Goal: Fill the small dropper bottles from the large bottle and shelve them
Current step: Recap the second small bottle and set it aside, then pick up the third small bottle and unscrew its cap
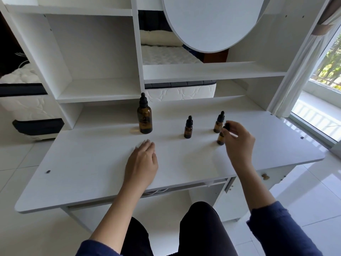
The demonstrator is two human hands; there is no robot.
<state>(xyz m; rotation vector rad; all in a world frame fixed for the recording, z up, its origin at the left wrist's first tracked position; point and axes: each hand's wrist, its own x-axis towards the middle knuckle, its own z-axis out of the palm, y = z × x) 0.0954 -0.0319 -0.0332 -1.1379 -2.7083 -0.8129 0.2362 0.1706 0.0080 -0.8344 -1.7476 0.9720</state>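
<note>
A large amber dropper bottle [144, 117] with a black cap stands upright at the back of the white desk [92, 169]. Three small amber dropper bottles stand to its right: one in the middle [188, 129], one further back on the right [218, 123], and the nearest one [220, 138] at the right. My right hand [238, 139] pinches the black dropper cap of that nearest small bottle, which stands on the desk. My left hand [142, 161] lies flat on the desk, fingers apart and holding nothing, just in front of the large bottle.
White shelving rises behind the desk: an open cubby [99, 91] at the left and a long shelf [212, 70] at the right under an oval panel [214, 23]. A mattress shows behind. A curtain and window stand at the right. White tiled floor surrounds the desk.
</note>
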